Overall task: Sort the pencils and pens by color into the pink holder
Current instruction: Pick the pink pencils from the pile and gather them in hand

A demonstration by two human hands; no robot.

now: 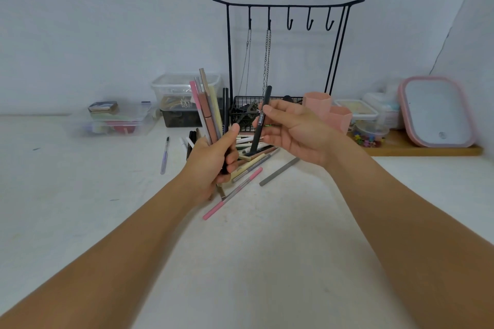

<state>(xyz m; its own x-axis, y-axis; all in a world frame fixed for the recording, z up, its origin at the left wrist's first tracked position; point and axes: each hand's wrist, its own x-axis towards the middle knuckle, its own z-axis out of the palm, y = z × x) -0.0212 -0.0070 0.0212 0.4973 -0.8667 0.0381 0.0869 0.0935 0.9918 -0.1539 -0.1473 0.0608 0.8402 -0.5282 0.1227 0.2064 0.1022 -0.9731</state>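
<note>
Head view: the left hand (213, 160) grips an upright fan of pink, brown and cream pencils (207, 107), fingers wrapped tight around their lower ends. The right hand (291, 133) pinches a slim black pen with white lettering (261, 120) between thumb and fingertips, its long axis near vertical. The pink hexagonal plastic holder (328, 112) stands just behind the right hand, nearer that hand. More pens (251, 160) lie loose on the white tabletop (80, 208).
</note>
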